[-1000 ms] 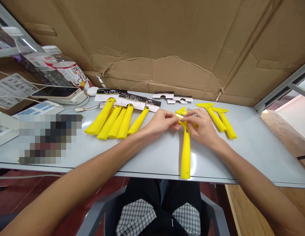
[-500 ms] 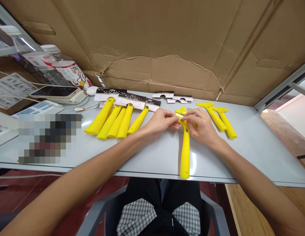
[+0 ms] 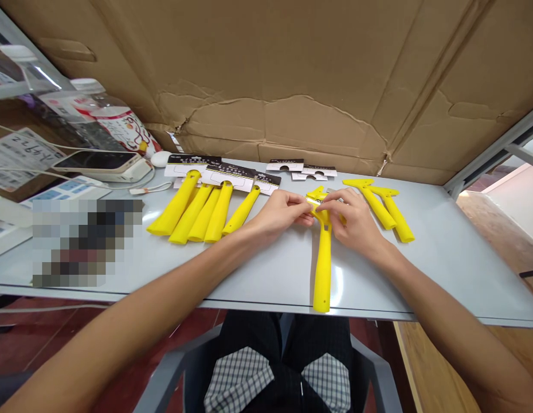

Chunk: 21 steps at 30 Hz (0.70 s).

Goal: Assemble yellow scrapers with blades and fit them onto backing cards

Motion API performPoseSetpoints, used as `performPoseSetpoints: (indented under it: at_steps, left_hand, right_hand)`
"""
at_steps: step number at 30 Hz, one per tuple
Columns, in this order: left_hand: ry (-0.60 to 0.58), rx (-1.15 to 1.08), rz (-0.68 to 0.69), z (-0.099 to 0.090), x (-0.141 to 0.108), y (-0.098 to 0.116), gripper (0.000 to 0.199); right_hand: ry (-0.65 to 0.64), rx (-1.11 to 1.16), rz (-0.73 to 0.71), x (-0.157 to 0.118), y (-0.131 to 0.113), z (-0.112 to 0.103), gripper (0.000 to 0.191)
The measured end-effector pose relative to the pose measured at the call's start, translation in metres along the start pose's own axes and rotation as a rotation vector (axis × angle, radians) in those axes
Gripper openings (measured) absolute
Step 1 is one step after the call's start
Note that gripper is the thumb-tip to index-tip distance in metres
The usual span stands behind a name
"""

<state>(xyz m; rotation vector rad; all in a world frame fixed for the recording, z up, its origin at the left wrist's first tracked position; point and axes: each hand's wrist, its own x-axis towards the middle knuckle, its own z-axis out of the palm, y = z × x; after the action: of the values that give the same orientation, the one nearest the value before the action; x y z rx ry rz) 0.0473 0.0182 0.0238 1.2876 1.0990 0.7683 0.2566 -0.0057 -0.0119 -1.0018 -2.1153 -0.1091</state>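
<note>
At a pale table [image 3: 266, 275], a yellow scraper [image 3: 322, 269] points its handle toward the seated person. The left hand [image 3: 283, 211] pinches the scraper's head from the left; the right hand [image 3: 352, 218] grips the same head from the right, fingertips close together by a shiny strip. Left of the scraper, several carded scrapers [image 3: 222, 215] look finished. The scraper itself seems partway through, with no card visible on it. Right of it, two bare scrapers [image 3: 380, 209] appear undone; behind it, loose cards [image 3: 285, 163] look unused. Fingers hide the head's finer details.
</note>
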Motion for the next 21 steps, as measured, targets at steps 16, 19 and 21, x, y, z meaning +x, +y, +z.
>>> performPoseSetpoints:
  at_steps: [16, 19, 21]
  left_hand:
    - [0.028, -0.129, 0.112, -0.018, 0.016, -0.006, 0.013]
    - [0.051, -0.172, 0.093, -0.013, 0.015, -0.006, 0.011]
    - [0.109, -0.208, 0.083, -0.008, 0.013, -0.004, 0.007]
  right_hand:
    - [-0.127, 1.073, 1.045, 0.015, 0.004, -0.017, 0.021]
    - [-0.093, 1.094, 1.044, 0.016, 0.001, -0.017, 0.02]
    - [-0.074, 1.091, 1.047, 0.016, 0.0, -0.015, 0.017]
